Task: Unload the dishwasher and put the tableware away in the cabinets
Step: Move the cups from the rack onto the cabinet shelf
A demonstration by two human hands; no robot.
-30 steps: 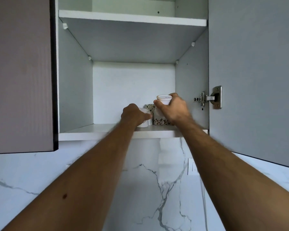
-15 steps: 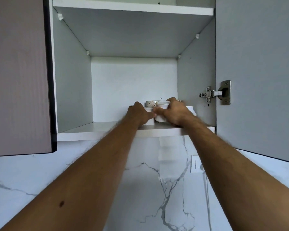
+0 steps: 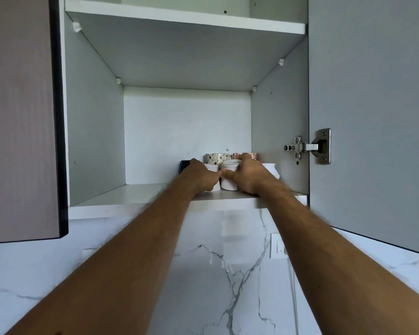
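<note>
Six cups are counted on the shelf. One white cup is gripped by the left hand; another cup is clasped by the right hand.

Our left hand hides most of one white cup; our right hand covers part of another. We cannot identify the dark thing behind. The rear patterned cups show only their tops.

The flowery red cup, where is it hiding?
In the head view, the flowery red cup stands at the back right of the lower shelf, behind the right hand, beside the black-patterned cup.
</note>
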